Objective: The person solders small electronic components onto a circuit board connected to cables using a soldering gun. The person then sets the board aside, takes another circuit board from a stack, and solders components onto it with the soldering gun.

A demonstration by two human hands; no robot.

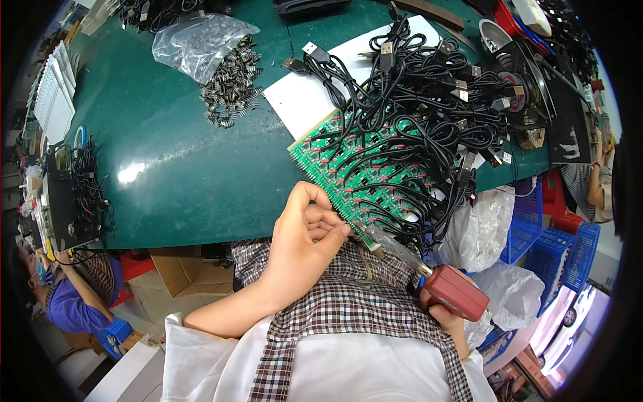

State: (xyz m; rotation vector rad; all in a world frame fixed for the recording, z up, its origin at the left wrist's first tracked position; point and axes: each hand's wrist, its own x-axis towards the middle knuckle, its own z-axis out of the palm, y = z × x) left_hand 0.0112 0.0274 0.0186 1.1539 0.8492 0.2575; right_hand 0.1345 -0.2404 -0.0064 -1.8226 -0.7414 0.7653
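Observation:
A green circuit board panel (328,157) lies near the table's front edge, with black leads running across it. At its lower left edge is my left hand (305,244), thumb and fingers pinched together; what lies between the fingertips is too small to make out. My right hand (450,321) is wrapped round the red body of a soldering gun (457,293), partly hidden behind it. The gun's long barrel points up and left, its tip near the board edge beside my left fingertips. Black USB cables (429,137) in tied coils cover the panel's right side.
On the green table (167,194), a pile of small metal parts (231,84) lies beside a clear plastic bag (197,43). White paper (291,107) shows behind the panel. Blue crates (549,258) and plastic bags (485,231) stand at the right. A co-worker (77,301) sits at the left.

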